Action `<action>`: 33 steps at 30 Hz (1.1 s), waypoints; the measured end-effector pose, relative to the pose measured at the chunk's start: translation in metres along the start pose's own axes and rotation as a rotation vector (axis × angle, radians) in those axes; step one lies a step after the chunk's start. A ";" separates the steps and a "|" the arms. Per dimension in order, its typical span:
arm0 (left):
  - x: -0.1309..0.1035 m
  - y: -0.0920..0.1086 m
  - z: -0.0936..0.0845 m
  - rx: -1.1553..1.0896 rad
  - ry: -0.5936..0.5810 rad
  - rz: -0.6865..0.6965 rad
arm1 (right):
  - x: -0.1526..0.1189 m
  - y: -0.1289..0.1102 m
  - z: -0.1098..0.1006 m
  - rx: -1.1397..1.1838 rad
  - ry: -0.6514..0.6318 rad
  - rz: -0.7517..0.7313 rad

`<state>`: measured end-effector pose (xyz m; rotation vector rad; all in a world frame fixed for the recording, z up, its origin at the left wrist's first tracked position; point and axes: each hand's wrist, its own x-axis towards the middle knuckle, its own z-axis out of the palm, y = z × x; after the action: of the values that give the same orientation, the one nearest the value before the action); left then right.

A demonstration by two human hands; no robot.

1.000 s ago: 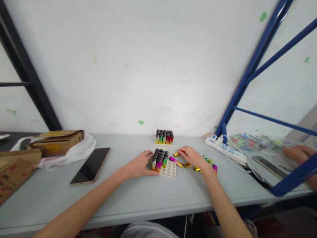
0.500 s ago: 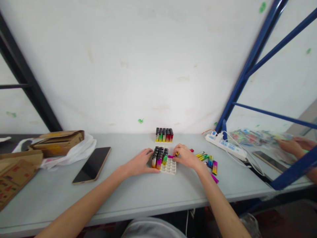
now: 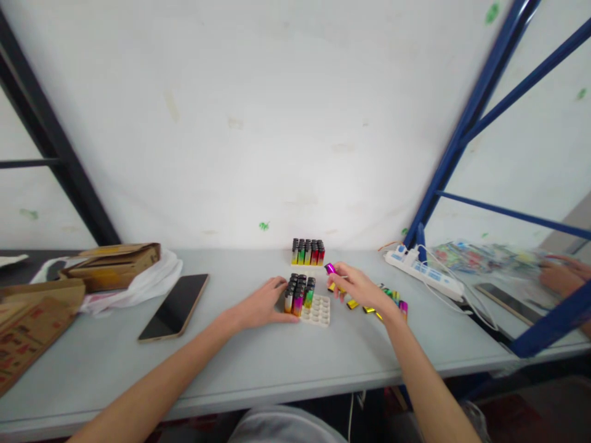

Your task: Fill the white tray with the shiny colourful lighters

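A white tray (image 3: 322, 311) with round holes lies on the desk before me. Its left part carries several upright black-topped lighters (image 3: 298, 303) in bright gradient colours; the holes on its right side show bare. My left hand (image 3: 263, 304) curls round the tray's left end, thumb in front and fingers behind, close against the lighters. Just behind the tray's right side, my right hand (image 3: 353, 286) holds a purple lighter (image 3: 330, 269) between thumb and fingers, above the desk. Several loose shiny lighters (image 3: 368, 309) lie beneath and beside this hand, partly hidden by it.
A second tray of upright lighters (image 3: 308, 252) stands near the wall. A phone (image 3: 174, 307), a cardboard box (image 3: 111, 266) and a white bag are at left. At right are a power strip (image 3: 422, 271), a blue frame post and another person's hands (image 3: 563, 275).
My right hand has lifted slightly away from the tray and now shows a purple lighter in its fingers. Loose lighters beside it have shifted. My left hand stays at the tray.
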<state>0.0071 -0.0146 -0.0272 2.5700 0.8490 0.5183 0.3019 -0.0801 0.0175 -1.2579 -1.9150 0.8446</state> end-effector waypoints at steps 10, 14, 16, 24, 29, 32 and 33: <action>0.000 -0.001 0.001 0.022 -0.004 0.009 | 0.020 -0.015 0.038 0.576 0.213 0.102; 0.000 0.000 0.001 0.021 -0.006 0.005 | 0.024 -0.006 0.053 0.380 0.407 0.095; 0.000 0.000 0.001 0.013 0.003 0.008 | 0.024 -0.004 0.058 0.199 0.472 0.068; 0.001 0.003 -0.001 0.002 -0.001 0.005 | 0.022 -0.009 0.063 -0.011 0.537 0.052; 0.000 0.001 0.000 0.007 0.008 0.010 | 0.022 -0.012 0.062 -0.002 0.532 0.028; 0.000 0.001 0.000 0.006 0.007 0.012 | 0.022 -0.010 0.063 -0.031 0.557 0.032; 0.000 0.000 0.000 0.007 0.008 0.009 | 0.022 -0.009 0.062 -0.039 0.561 0.036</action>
<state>0.0076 -0.0149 -0.0272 2.5811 0.8441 0.5296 0.2397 -0.0719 -0.0055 -1.3791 -1.4644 0.4077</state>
